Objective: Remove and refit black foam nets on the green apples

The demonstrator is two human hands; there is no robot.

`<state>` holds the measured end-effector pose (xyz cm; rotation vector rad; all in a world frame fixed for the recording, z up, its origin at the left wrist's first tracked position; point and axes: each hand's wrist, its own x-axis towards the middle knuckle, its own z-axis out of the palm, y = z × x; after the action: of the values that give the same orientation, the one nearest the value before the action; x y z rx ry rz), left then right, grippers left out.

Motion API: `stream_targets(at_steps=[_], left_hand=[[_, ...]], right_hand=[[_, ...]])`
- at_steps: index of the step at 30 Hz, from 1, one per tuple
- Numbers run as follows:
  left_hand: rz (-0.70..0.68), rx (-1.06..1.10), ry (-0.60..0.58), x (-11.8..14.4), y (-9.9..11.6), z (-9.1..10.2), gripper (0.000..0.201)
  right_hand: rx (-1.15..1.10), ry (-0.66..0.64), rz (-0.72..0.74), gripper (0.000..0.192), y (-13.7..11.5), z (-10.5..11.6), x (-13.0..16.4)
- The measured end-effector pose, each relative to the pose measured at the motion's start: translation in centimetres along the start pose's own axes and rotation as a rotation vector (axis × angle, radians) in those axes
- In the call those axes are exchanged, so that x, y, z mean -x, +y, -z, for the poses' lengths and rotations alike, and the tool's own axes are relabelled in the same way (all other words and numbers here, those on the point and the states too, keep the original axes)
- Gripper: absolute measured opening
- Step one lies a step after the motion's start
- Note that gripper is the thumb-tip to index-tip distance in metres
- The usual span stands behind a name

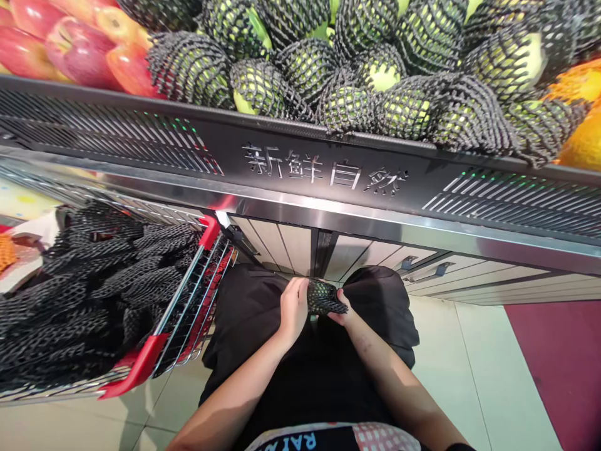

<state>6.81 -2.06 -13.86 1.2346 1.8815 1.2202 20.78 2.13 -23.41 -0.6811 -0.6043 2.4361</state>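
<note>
Low in front of my black apron, both hands hold a green fruit wrapped in a black foam net sleeve (323,295). My left hand (293,311) grips its left side with the fingers curled over the net. My right hand (342,311) holds the right end from below, mostly hidden behind the sleeve. Above, a display shelf is piled with green fruits in black net sleeves (347,69).
A shopping cart (188,313) with red trim stands at my left, full of loose black net sleeves (94,288). Red apples (75,44) lie at the shelf's top left, orange fruit (582,125) at the right. The dark shelf front (323,169) carries white characters; pale floor tiles lie below.
</note>
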Motion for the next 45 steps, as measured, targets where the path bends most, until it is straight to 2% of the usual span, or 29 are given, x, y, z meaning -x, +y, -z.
stream_targets(at_steps=[2, 4, 9, 11, 13, 16, 19, 21, 24, 28, 31, 34, 36, 39, 45], left_hand=[[0.135, 0.098, 0.036, -0.2, -0.5, -0.1, 0.038], [0.207, 0.158, 0.054, -0.4, -1.4, -0.4, 0.041], [0.221, 0.128, -0.037, -0.3, -4.5, -2.1, 0.045], [0.225, 0.106, -0.085, -0.1, -5.2, -2.5, 0.044], [0.231, 0.076, -0.081, 0.1, -5.2, -2.5, 0.040], [0.136, 0.040, -0.023, 0.2, -4.6, -2.0, 0.042], [-0.089, 0.056, -0.144, 0.3, -3.9, -1.8, 0.060], [-0.152, 0.064, -0.213, 0.5, -3.6, -2.1, 0.083], [-0.078, 0.064, -0.152, 0.8, -3.5, -2.5, 0.096], [0.063, 0.170, -0.074, 0.7, -3.9, -2.4, 0.102], [0.155, 0.375, -0.057, 0.3, -4.4, -2.1, 0.105], [0.237, 0.620, -0.095, 0.2, -4.8, -2.0, 0.105], [0.274, 0.711, -0.107, 0.3, -4.8, -2.1, 0.104], [0.327, 0.715, -0.054, 0.4, -4.6, -2.4, 0.101], [0.407, 0.662, 0.065, 0.2, -4.0, -2.4, 0.085]], right_hand=[[-0.009, -0.006, -0.001, 0.073, 0.3, 0.2, -0.1], [-0.021, 0.000, 0.007, 0.075, 0.3, 0.2, 0.0], [-0.062, 0.066, 0.051, 0.069, -0.5, -0.1, 0.2], [-0.072, 0.103, 0.066, 0.059, -0.9, -0.3, 0.4], [-0.081, 0.133, 0.072, 0.053, -1.3, -0.6, 0.5], [-0.097, 0.165, 0.081, 0.055, -1.8, -0.9, 0.5], [-0.105, 0.187, 0.099, 0.050, -2.1, -1.1, 0.4], [-0.101, 0.192, 0.107, 0.046, -2.1, -1.3, 0.3], [-0.083, 0.178, 0.110, 0.047, -2.0, -1.5, 0.3], [0.008, 0.099, 0.104, 0.071, -1.7, -1.4, 0.6], [0.018, 0.061, 0.093, 0.069, -1.6, -1.0, 0.5], [0.029, 0.066, 0.100, 0.071, -1.6, -0.7, 0.4], [0.073, 0.076, 0.119, 0.075, -1.5, -0.6, 0.4], [0.189, 0.109, 0.160, 0.075, -1.4, -0.6, 0.2], [0.347, 0.232, 0.223, 0.060, -0.8, -0.5, -0.5]])
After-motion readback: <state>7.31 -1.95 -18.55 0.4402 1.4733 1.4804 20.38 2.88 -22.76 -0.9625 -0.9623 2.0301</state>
